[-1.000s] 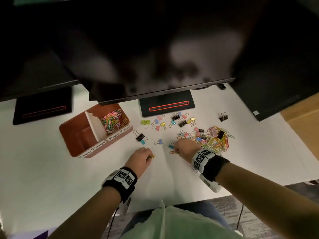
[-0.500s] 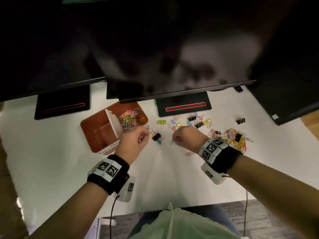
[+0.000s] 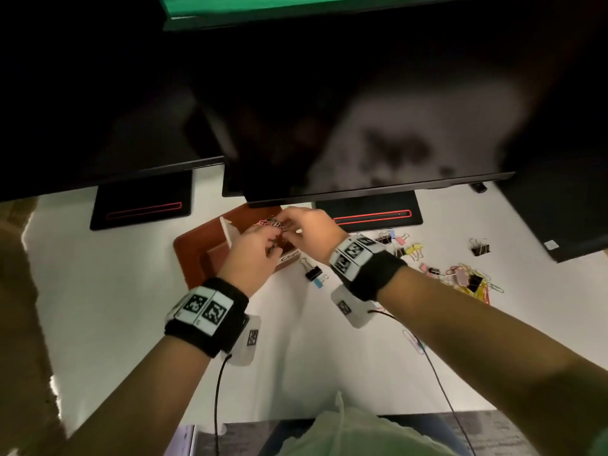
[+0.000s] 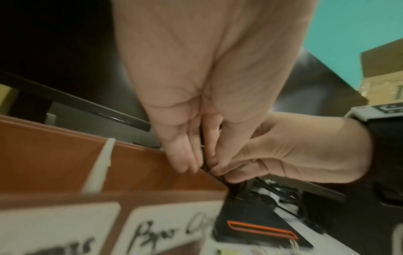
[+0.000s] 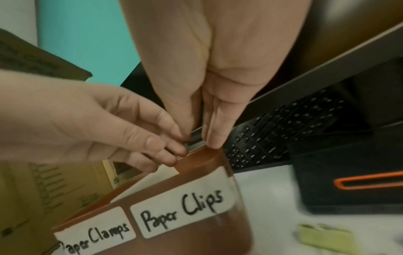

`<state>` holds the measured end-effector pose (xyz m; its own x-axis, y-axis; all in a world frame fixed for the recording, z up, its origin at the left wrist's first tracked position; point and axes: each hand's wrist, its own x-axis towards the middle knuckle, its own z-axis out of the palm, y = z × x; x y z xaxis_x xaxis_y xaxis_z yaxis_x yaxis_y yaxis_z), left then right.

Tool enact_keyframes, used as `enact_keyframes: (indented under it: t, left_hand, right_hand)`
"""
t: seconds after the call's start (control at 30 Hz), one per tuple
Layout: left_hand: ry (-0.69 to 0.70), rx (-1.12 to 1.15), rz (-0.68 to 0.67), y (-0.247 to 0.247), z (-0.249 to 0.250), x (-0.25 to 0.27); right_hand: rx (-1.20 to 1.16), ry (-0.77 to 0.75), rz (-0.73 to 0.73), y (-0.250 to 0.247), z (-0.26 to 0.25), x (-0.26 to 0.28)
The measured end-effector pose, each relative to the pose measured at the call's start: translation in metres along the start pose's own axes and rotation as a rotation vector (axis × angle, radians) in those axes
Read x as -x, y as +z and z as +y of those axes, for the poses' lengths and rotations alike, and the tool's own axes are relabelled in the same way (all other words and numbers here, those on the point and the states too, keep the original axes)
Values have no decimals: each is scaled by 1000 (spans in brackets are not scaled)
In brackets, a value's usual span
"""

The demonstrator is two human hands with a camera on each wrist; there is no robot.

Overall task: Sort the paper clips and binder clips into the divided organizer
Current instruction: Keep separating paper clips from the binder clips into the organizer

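Both hands meet over the right-hand compartment of the brown divided organizer (image 3: 197, 245), the one whose front label (image 5: 181, 210) reads "Paper Clips"; the label (image 5: 96, 233) beside it reads "Paper Clamps". The left hand (image 3: 253, 255) has its fingers drawn together and pointing down at the organizer's rim, and the right hand (image 3: 312, 228) reaches in from the other side with its fingers bunched against the left ones. Something thin and dark shows between the fingertips in the left wrist view, but blur keeps me from telling what it is or which hand grasps it, so I cannot tell whether either hand is holding or has let go. A tangle of coloured paper clips (image 3: 271, 222) lies in that compartment just beyond the fingers, and a white divider (image 3: 227, 230) separates it from the left compartment. On the white worktop (image 3: 115, 291), a black binder clip (image 3: 312, 273) and a small blue one (image 3: 318, 283) lie just right of the organizer. Farther right sit a cluster of pastel binder clips (image 3: 403, 245), a lone black binder clip (image 3: 479, 248), and a mixed heap of clips (image 3: 467, 281). One loose paper clip (image 3: 413, 340) lies under the right forearm. Dark monitors (image 3: 329, 110) overhang the worktop, their black bases (image 3: 368, 217) standing behind the organizer.
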<state>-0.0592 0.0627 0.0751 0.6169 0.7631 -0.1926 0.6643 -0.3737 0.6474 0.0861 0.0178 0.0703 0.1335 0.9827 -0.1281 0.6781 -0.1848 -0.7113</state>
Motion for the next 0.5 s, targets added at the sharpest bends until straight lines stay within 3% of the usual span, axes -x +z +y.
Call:
enact_keyframes:
  t: [0.13,0.37,0.5]
  left_hand:
    - [140,57,-112,39,24,11]
    - [246,-62,-379,132,82,5]
    - [265,-179,-412,173,102,-7]
  right_hand:
    - [85,18,2,-39,55,54]
    - [251,343,-81,-108,164,144]
    - [247,304,-207,-120,191,168]
